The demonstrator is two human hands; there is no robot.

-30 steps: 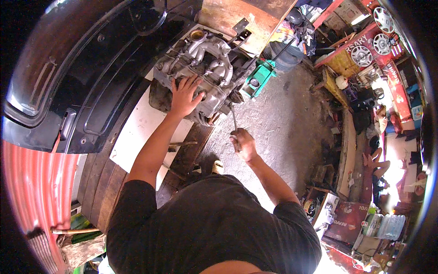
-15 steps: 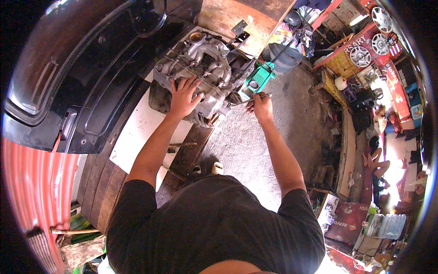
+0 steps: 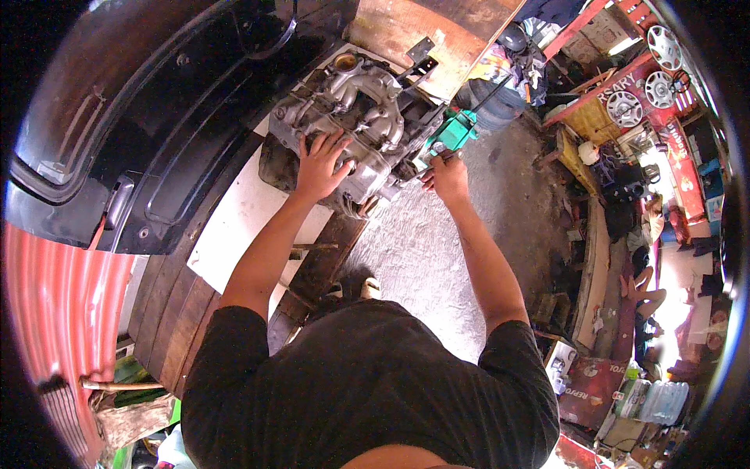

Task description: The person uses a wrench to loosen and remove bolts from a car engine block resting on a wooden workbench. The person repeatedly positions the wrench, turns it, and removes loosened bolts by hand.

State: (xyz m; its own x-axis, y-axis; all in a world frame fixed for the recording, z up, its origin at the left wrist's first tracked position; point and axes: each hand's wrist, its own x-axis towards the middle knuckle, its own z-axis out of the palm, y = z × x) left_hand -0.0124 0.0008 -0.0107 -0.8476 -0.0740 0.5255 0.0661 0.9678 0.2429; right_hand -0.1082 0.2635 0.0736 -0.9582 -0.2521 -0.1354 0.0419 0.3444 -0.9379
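A grey metal engine with curved intake pipes rests on a bench by the black vehicle panel. My left hand lies on its top cover, fingers spread, pressing on the metal. At the engine's right side my right hand is closed, its fingers curled around a thin, dark, rod-like tool. One end of that tool points toward the engine's side; its exact kind is too small to make out. Just beyond the right hand stands a green floor jack, partly covered by the fingers.
A large black vehicle panel fills the left. A white board and wooden planks lie under my left arm. Tyres stand behind the jack. Concrete floor runs between the bench and the cluttered right side, where another person sits.
The view has shifted slightly, so the scene sits a little differently. My left hand stays on the engine. My right hand has turned slightly at the engine's side, still gripping the tool.
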